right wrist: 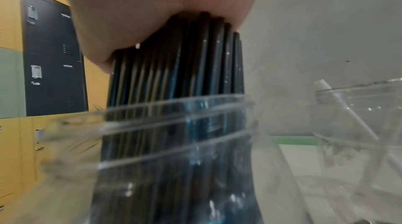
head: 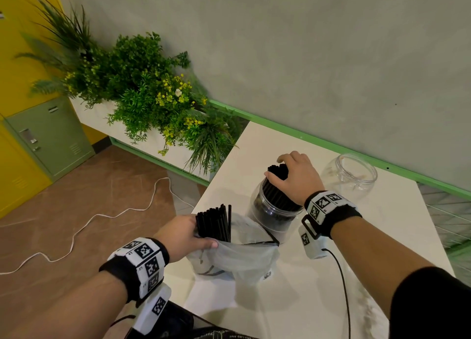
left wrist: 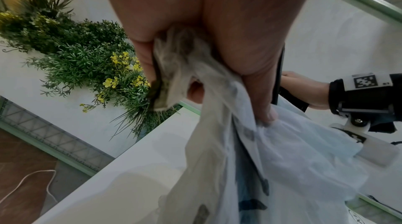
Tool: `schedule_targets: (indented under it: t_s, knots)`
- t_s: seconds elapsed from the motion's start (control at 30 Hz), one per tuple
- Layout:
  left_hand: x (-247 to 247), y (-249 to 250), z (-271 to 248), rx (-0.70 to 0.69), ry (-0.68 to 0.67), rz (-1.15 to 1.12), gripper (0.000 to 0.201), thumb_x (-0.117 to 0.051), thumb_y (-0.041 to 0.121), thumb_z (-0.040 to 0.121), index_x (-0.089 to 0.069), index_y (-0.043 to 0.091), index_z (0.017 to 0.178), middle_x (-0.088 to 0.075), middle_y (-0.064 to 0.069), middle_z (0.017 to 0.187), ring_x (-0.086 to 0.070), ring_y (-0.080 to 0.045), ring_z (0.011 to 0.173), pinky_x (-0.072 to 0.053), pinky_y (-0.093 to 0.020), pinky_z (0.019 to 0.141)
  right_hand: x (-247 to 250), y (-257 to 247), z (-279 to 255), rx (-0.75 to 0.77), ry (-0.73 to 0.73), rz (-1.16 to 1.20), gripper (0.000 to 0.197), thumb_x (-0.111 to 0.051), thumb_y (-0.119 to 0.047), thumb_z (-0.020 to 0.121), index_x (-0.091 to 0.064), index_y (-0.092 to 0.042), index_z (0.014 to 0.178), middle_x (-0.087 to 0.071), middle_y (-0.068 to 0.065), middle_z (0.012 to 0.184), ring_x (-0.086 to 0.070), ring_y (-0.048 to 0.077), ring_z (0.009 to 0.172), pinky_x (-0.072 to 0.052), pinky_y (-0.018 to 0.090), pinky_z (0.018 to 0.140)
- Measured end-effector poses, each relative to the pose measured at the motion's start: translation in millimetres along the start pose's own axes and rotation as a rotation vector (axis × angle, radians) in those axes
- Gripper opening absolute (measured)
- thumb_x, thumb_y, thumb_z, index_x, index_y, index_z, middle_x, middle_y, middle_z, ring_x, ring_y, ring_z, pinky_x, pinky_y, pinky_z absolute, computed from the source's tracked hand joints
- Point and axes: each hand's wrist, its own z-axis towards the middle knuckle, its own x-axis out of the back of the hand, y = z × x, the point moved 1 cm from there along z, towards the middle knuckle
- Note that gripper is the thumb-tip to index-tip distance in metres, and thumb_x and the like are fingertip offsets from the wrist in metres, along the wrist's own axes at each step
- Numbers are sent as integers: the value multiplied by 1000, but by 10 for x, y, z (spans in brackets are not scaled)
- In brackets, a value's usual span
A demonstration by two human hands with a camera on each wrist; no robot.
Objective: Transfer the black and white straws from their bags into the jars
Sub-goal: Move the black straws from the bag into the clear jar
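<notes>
right hand (head: 295, 175): fingers curled round the top of a black straw bundle (head: 276, 185), lower ends already inside the near jar (head: 274, 211)
left hand (head: 183, 234): pinches the bunched rim of the bag (head: 244, 252), holding it up; more black straws (head: 215, 222) stand out of its mouth, just beside the fingers
step: loading black straws into the near jar; bag not yet empty
next move: let the bundle drop and settle, then go back to the bag for the rest; left hand should keep the mouth open and upright
far jar (head: 353, 174): clear, beyond the right hand, apart from the near jar; wrist view shows a white straw (right wrist: 346, 107) leaning inside
white-straw bag: cannot tell where, not seen
table (head: 318, 287): white, holds jars and bag, bag touching or nearly touching the near jar
in the way: straws stick up above the jar rim, so the next bundle needs a gap; wrist cable (head: 342, 287) trails over the table near the bag
around: planter (head: 142, 88) left of the table, white cord (head: 76, 231) on the floor
</notes>
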Motion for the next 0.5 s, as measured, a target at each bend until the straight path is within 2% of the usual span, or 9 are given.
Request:
schedule_targets:
  t_s: [0.03, 0.1, 0.13, 0.2, 0.3, 0.37, 0.43, 0.5]
  knots:
    - [2, 2, -3, 3, 1, 3, 45, -74, 56, 68, -65, 30, 103, -69, 13, 95, -64, -5, 88, -53, -33, 81, 8, -11, 13, 14, 1, -42, 58, -52, -62, 83, -52, -21, 124, -51, 1, 119, -42, 23, 113, -41, 40, 94]
    - [-2, 5, -4, 3, 2, -2, 46, -75, 56, 68, -65, 30, 104, -69, 13, 96, -64, -5, 89, -53, -32, 81, 11, -34, 47, 57, -88, -115, 62, -51, -63, 84, -44, -27, 134, -46, 1, 131, -38, 25, 122, -39, 44, 99]
    - [-5, 10, -7, 1, 2, -5, 46, -75, 55, 68, -65, 29, 104, -69, 13, 96, -64, -5, 89, -53, -32, 81, 0, -41, 62, 70, -160, -129, 61, -49, -63, 85, -43, -29, 135, -45, 0, 133, -39, 25, 123, -39, 44, 99]
    - [-8, 25, -12, -4, 0, -7, 42, -75, 53, 70, -65, 30, 103, -69, 13, 95, -64, -5, 89, -53, -30, 81, -23, -44, 83, 60, -246, -108, 49, -47, -60, 89, -51, -29, 126, -52, -1, 126, -46, 24, 117, -43, 40, 92]
    - [-11, 48, -29, -19, 0, -28, 36, -76, 50, 70, -65, 31, 99, -70, 13, 93, -64, -5, 87, -53, -31, 80, -27, -25, 78, 27, -116, -4, 37, -48, -55, 90, -60, -25, 109, -60, -3, 108, -55, 22, 102, -47, 36, 82]
    - [-11, 67, -58, -32, 7, -63, 28, -78, 45, 71, -64, 33, 92, -71, 13, 91, -66, -3, 86, -54, -31, 80, -21, -16, 67, 2, -70, 31, 36, -48, -53, 91, -60, -25, 108, -60, -3, 106, -56, 22, 99, -48, 37, 81]
    - [-9, 103, -89, -43, 15, -89, 22, -79, 40, 72, -61, 36, 84, -71, 15, 89, -66, 0, 85, -54, -29, 80, -39, -24, 76, -22, -150, -3, 39, -45, -54, 92, -58, -26, 115, -59, -2, 113, -54, 23, 107, -47, 39, 87]
    - [-12, 128, -109, -57, 17, -102, 21, -80, 38, 72, -61, 36, 82, -71, 16, 87, -66, 2, 83, -54, -29, 80, -53, -48, 78, -17, -226, -121, 47, -43, -55, 92, -49, -27, 130, -51, 1, 131, -42, 27, 124, -39, 44, 100]
